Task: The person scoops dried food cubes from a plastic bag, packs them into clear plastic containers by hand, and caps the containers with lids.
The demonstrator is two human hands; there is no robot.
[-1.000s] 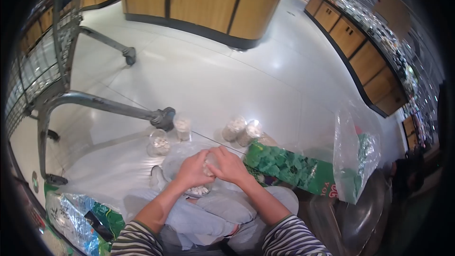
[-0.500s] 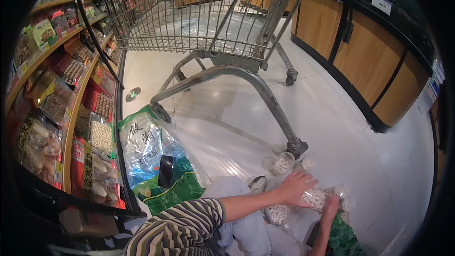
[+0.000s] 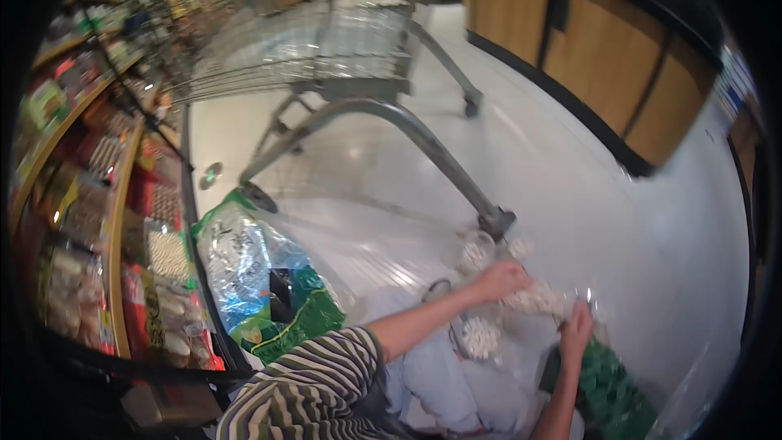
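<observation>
Much floor [image 3: 631, 232] separates right hand [image 3: 577, 324] from cabinet [image 3: 604, 65].

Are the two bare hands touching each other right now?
No: the left hand and the right hand are apart, with a blurred clear container of white pieces between them.

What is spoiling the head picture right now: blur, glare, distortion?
All in the head view: blur softens the cart, left hand and right hand; glare streaks the floor and printed bag; wide-angle distortion bows the shelf edge, and the corners go black.
</observation>
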